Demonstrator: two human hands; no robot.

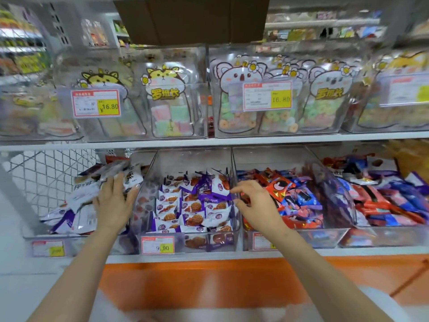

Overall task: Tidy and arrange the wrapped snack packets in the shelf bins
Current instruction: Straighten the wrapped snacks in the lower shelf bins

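Clear plastic bins line the lower shelf. The middle bin [234, 219] holds purple-and-white waffle snack packets [192, 205] in rough rows. In the left bin [76, 238], white-and-purple packets [81, 201] lie loosely heaped. My left hand [115, 201] rests flat on that heap, fingers spread, against the wall between the two bins. My right hand [253, 201] hovers over the wall between the middle bin and the bin of red and blue packets [292, 201], thumb and forefinger pinched close; nothing shows between them.
A further bin [383, 238] of red, blue and purple packets stands at the right. The upper shelf [209, 141] carries clear boxes of animal-shaped candy bags with price tags. A brown carton [192, 17] sits above. An orange band [209, 282] runs below the shelf. Wire mesh [46, 173] closes the left end.
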